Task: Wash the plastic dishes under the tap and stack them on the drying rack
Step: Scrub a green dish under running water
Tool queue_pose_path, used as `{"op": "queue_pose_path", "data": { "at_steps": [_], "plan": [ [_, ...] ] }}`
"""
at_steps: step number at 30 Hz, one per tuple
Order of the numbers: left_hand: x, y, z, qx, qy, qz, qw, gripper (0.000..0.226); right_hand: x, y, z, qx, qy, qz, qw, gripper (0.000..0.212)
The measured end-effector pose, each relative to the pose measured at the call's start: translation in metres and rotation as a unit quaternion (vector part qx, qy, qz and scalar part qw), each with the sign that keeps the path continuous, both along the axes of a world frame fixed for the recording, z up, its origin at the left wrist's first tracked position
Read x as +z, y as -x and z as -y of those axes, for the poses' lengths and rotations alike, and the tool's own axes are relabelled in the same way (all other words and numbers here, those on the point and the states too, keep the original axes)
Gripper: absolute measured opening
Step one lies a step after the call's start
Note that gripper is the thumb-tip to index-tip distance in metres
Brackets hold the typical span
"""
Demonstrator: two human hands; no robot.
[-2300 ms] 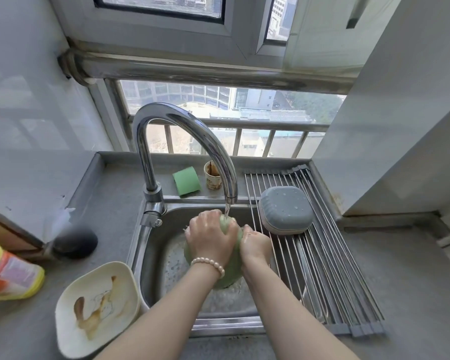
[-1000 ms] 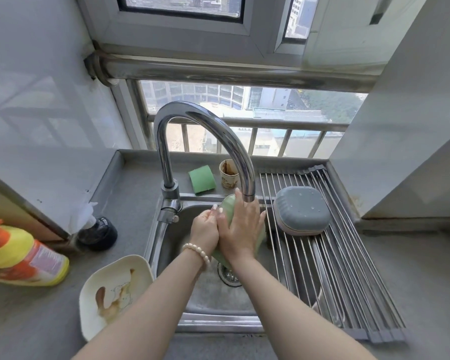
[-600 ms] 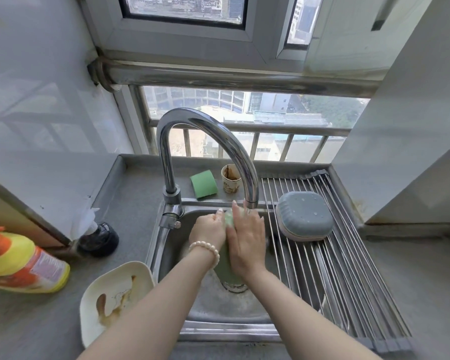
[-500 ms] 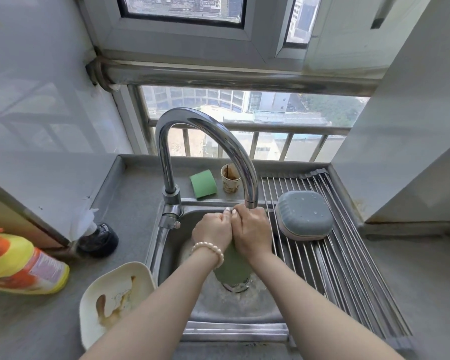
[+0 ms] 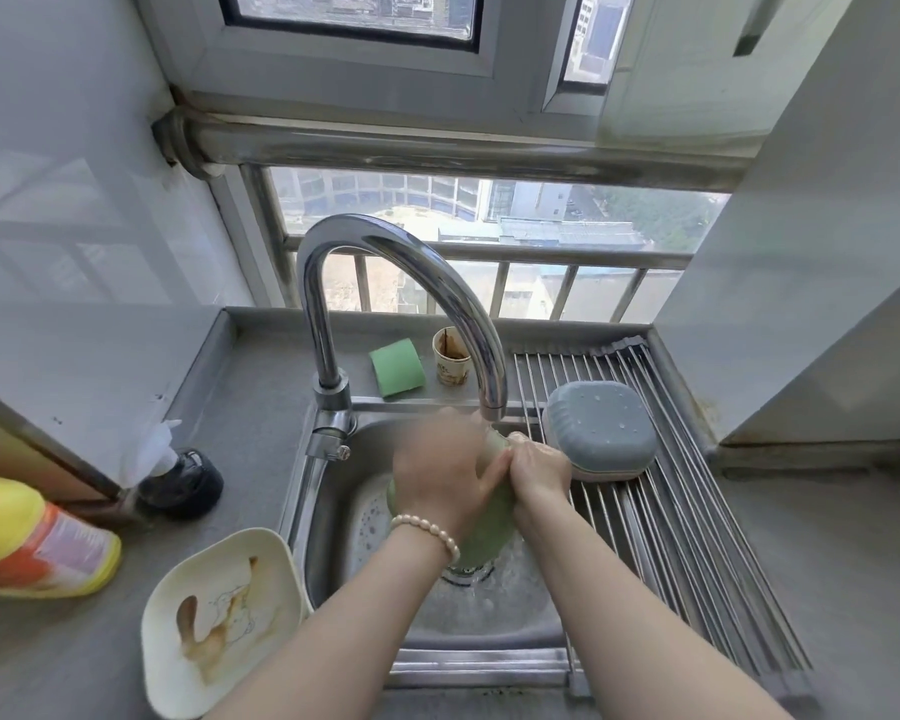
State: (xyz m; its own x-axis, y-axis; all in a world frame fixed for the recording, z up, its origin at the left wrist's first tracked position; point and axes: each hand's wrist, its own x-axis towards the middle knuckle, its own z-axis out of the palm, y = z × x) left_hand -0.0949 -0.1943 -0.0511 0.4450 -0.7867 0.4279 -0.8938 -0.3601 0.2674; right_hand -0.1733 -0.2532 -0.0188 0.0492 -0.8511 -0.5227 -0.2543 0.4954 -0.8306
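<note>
A green plastic dish (image 5: 484, 527) stands on edge over the steel sink (image 5: 328, 543), just under the spout of the tap (image 5: 401, 283). My left hand (image 5: 440, 475), blurred, lies flat across the dish's face. My right hand (image 5: 539, 472) grips its right rim. A blue-grey dish (image 5: 601, 431) lies upside down on the roll-up drying rack (image 5: 697, 532) to the right. A dirty cream dish (image 5: 224, 623) with brown smears sits on the counter, left of the sink.
A green sponge (image 5: 397, 367) and a stained paper cup (image 5: 452, 356) stand on the ledge behind the sink. A yellow and orange detergent bottle (image 5: 32, 543) lies at the far left beside a black object (image 5: 183, 480). A white wall closes in on the right.
My left hand has slid over the green dish's face and is blurred with motion. My right hand has moved to the dish's right rim. The dish has turned a little under the tap.
</note>
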Motion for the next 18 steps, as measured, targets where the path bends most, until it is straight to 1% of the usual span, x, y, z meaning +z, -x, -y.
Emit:
{"op": "queue_pose_path", "data": {
  "at_steps": [2,4,5,7,8,11,13,15,16,18],
  "plan": [
    [0.001,-0.003,-0.003,0.009,-0.029,-0.046,0.999,0.069,-0.002,0.003,0.002,-0.066,-0.054,0.053,0.995,0.032],
    [0.002,-0.004,-0.006,0.031,-0.056,-0.067,0.996,0.089,-0.008,0.006,0.003,-0.146,-0.126,0.113,0.975,0.034],
    [0.004,-0.004,-0.007,0.039,-0.086,-0.087,0.992,0.096,-0.01,0.007,0.002,-0.174,-0.15,0.136,0.964,0.034],
    [0.005,-0.005,-0.008,0.059,-0.15,-0.132,0.978,0.1,-0.013,0.008,-0.004,-0.192,-0.165,0.137,0.958,0.031],
    [0.006,-0.006,-0.008,0.074,-0.159,-0.154,0.972,0.097,-0.014,0.008,-0.007,-0.19,-0.17,0.131,0.958,0.028],
    [0.009,-0.006,-0.007,0.09,-0.171,-0.197,0.961,0.076,-0.014,0.008,-0.015,-0.197,-0.181,0.114,0.957,0.023],
    [0.011,-0.005,-0.003,0.113,-0.161,-0.227,0.954,0.066,-0.017,0.008,-0.02,-0.214,-0.183,0.112,0.953,0.021],
    [0.016,-0.007,0.002,0.136,-0.15,-0.264,0.943,0.053,-0.021,0.007,-0.028,-0.242,-0.182,0.13,0.944,0.02],
    [0.018,-0.008,0.005,0.144,-0.144,-0.296,0.933,0.047,-0.023,0.006,-0.031,-0.257,-0.176,0.141,0.94,0.018],
    [0.022,-0.012,0.009,0.164,-0.135,-0.375,0.902,0.041,-0.026,0.005,-0.035,-0.278,-0.164,0.156,0.934,0.017]
  ]
}}
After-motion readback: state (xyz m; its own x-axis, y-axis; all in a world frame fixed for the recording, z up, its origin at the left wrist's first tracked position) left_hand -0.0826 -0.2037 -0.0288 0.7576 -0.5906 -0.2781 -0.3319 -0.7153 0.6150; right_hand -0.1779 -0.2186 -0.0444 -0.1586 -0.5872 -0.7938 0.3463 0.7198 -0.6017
